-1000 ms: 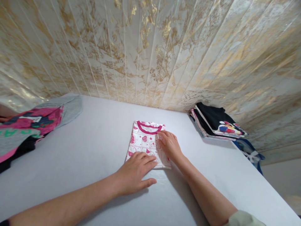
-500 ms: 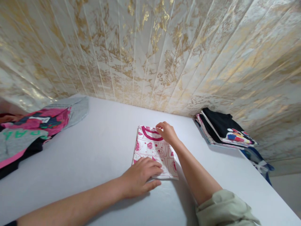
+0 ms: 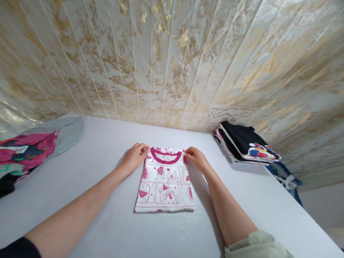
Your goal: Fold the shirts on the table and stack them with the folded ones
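Observation:
A white T-shirt (image 3: 167, 179) with pink cartoon prints and a dark pink neckband lies folded into a neat, near-square shape on the white table. My left hand (image 3: 135, 156) pinches its upper left corner, beside the collar. At the upper right corner, my right hand (image 3: 196, 157) pinches the fabric between thumb and fingers. The shirt's front faces up, its lower edge toward me.
Folded clothes (image 3: 242, 143) form a stack at the back right, a black garment on top. Blue-and-white fabric (image 3: 287, 181) hangs off the right edge. Loose clothes (image 3: 34, 145) are heaped at the left. A gold-patterned curtain (image 3: 161, 71) borders the table's (image 3: 107, 136) back.
My left hand has moved from the shirt's lower part up to its upper left corner. My right hand stays at the upper right corner. The view has shifted slightly to the right.

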The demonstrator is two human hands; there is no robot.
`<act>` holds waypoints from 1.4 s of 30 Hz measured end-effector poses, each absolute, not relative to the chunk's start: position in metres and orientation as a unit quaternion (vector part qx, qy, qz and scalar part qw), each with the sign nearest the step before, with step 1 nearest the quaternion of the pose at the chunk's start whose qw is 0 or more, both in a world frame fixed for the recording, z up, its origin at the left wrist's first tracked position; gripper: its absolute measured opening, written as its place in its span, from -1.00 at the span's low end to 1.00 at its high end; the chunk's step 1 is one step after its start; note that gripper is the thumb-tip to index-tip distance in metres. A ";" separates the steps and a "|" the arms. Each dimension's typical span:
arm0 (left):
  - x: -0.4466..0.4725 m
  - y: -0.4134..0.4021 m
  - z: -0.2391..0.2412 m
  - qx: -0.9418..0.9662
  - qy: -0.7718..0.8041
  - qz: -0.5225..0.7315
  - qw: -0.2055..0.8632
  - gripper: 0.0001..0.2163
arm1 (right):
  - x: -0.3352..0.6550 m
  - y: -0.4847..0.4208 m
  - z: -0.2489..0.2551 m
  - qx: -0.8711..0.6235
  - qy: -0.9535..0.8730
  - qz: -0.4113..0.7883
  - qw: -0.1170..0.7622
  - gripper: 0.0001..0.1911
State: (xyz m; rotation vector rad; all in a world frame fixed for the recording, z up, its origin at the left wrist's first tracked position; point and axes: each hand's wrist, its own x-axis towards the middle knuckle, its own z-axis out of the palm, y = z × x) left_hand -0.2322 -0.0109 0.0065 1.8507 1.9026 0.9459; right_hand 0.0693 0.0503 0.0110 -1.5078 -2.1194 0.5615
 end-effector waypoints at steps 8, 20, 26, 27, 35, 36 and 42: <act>-0.229 -0.013 0.007 0.654 0.671 0.312 0.157 -0.83 | 0.070 0.057 0.011 -0.561 -0.780 0.204 0.190 -0.90; -0.224 -0.011 0.005 0.625 0.643 0.407 0.173 -0.97 | 0.069 0.057 0.001 -0.489 -0.755 0.277 0.338 -0.83; -0.225 -0.003 0.002 0.618 0.657 0.396 0.173 -0.95 | 0.060 0.055 -0.002 -0.493 -0.744 0.286 0.348 -0.84; -0.225 -0.002 0.001 0.615 0.666 0.386 0.174 -0.95 | 0.059 0.055 -0.003 -0.504 -0.743 0.274 0.344 -0.84; -0.225 0.001 -0.005 0.614 0.680 0.380 0.126 -0.94 | 0.055 0.054 -0.009 -0.555 -0.740 0.194 0.328 -0.87; -0.225 0.001 -0.005 0.609 0.680 0.388 0.129 -0.93 | 0.054 0.053 -0.010 -0.560 -0.737 0.188 0.328 -0.87; -0.207 -0.021 0.018 0.621 0.643 0.440 0.089 -0.93 | 0.051 0.043 0.002 -0.564 -0.735 0.119 0.357 -0.83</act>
